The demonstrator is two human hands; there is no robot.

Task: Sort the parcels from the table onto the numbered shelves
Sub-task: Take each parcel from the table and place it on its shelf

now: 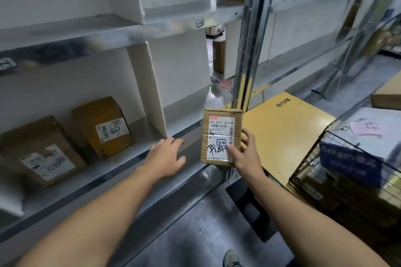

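My right hand (246, 154) holds a small cardboard parcel (219, 134) upright by its lower right corner; its white label carries a handwritten "2-4" in a blue box. My left hand (166, 155) hovers open, palm down, over the front edge of the metal shelf (121, 171), holding nothing. Two brown parcels lie on that shelf at the left: a larger one (41, 149) and a tilted one (103, 127) leaning against the back. A white divider (149, 91) separates that bay from the one on the right.
A small number tag (199, 23) sits on the upper shelf beam. A steel upright (245, 54) stands behind the parcel. A yellow table (284, 130) is at right, with a black wire basket (347, 171) of parcels. My shoe (232, 258) is on the grey floor.
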